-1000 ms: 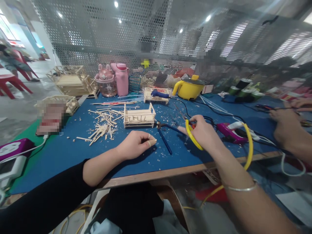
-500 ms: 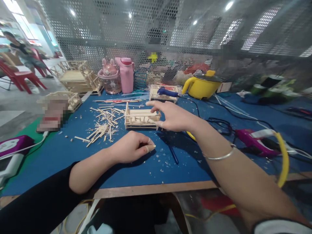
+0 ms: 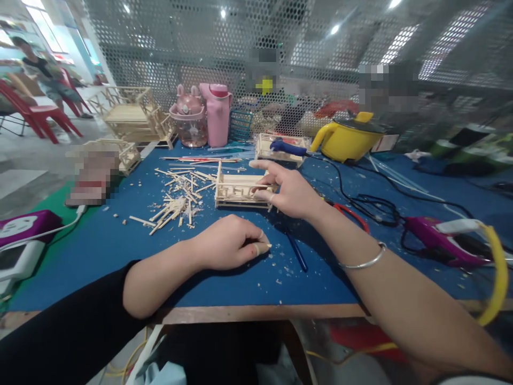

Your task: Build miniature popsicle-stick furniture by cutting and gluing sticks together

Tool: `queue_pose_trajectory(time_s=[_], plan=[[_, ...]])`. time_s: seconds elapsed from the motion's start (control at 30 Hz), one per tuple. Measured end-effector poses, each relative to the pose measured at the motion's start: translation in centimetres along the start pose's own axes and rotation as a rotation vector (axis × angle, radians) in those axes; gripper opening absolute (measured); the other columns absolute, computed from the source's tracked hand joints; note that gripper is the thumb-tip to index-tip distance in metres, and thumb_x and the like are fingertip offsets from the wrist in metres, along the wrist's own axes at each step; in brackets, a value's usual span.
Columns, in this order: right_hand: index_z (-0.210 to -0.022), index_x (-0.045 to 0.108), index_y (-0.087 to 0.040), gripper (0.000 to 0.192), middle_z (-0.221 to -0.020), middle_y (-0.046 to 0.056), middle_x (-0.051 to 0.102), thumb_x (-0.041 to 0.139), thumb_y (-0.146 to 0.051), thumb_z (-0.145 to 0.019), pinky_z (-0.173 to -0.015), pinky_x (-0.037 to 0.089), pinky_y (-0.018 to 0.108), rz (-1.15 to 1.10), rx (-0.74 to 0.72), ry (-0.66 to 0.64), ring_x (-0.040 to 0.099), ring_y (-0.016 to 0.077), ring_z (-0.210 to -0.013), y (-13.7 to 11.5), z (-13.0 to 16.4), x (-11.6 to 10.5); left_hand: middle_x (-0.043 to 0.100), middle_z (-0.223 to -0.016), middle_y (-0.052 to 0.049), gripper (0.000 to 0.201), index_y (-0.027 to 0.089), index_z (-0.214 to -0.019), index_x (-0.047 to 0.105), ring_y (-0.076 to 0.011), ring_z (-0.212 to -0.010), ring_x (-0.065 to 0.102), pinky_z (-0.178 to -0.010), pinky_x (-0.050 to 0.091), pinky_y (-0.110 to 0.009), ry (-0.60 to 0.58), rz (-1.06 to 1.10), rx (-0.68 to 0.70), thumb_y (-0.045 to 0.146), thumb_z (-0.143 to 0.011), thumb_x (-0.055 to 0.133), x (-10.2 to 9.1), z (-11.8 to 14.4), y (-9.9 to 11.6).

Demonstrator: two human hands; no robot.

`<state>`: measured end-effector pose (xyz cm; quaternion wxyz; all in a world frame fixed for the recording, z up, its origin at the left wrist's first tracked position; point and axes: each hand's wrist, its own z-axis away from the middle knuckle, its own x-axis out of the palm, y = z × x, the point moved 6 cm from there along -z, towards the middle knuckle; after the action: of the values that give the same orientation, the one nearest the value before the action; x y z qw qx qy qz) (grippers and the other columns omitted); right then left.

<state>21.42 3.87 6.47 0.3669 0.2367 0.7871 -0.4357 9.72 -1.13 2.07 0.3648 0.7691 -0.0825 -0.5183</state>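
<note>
My left hand (image 3: pixel 230 243) rests on the blue table mat. Its thumb and forefinger are pinched on a small wooden stick piece (image 3: pixel 269 245), of which only a pale tip shows. My right hand (image 3: pixel 290 191) reaches over the right end of a small model made of wooden sticks (image 3: pixel 240 199), which has a railing and a tall corner post. The right forefinger stretches above it, while the thumb and another finger come together at the model; what lies between them is too small to make out. Loose cut sticks (image 3: pixel 172 211) lie in a heap left of the model.
A blue pen-like tool (image 3: pixel 296 250) lies in front of my right hand. Behind stand a blue-handled glue gun (image 3: pixel 288 148), a yellow pot (image 3: pixel 348 140), a pink bottle (image 3: pixel 218 117) and a larger stick model (image 3: pixel 132 117). Cables and a purple power strip (image 3: pixel 436 243) are at right.
The view has shifted, so the table things appear farther right. My right hand's thumb and fingers have drawn closer together over the model. My left hand keeps its pinch.
</note>
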Motion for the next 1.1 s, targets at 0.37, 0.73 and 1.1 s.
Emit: queue_pose_trajectory(time_s=[0.37, 0.73, 1.1], plan=[[-0.136, 0.047, -0.019, 0.060, -0.086, 0.002, 0.075, 0.060, -0.015, -0.079, -0.083, 0.049, 0.037, 0.194, -0.057, -0.017, 0.068, 0.0219, -0.086, -0.8, -0.4, 0.1, 0.075, -0.084, -0.004, 0.019, 0.016, -0.088, 0.073, -0.0144, -0.073, 0.066, -0.069, 0.047, -0.023, -0.009, 0.009, 0.000, 0.014, -0.084, 0.054, 0.2, -0.1, 0.0], [-0.134, 0.050, -0.019, 0.057, -0.085, 0.002, 0.074, 0.061, -0.014, -0.078, -0.083, 0.049, 0.036, 0.222, -0.056, -0.017, 0.069, 0.0223, -0.085, -1.0, -0.6, 0.3, 0.074, -0.084, -0.004, 0.020, 0.016, -0.088, 0.073, -0.0153, -0.074, 0.066, -0.070, 0.047, -0.025, -0.012, 0.011, -0.011, 0.017, -0.085, 0.053, 0.2, -0.2, -0.1], [-0.105, 0.068, -0.020, 0.026, -0.095, 0.004, 0.070, 0.063, -0.026, -0.080, -0.080, 0.051, 0.036, 0.196, -0.169, 0.227, 0.064, 0.0193, -0.085, -2.1, 2.6, -5.0, 0.068, -0.073, -0.001, 0.025, 0.014, -0.084, 0.071, -0.0119, -0.065, 0.057, -0.064, 0.045, -0.023, 0.091, 0.318, -0.175, 0.032, -0.089, 0.054, -0.2, -0.1, -1.2]])
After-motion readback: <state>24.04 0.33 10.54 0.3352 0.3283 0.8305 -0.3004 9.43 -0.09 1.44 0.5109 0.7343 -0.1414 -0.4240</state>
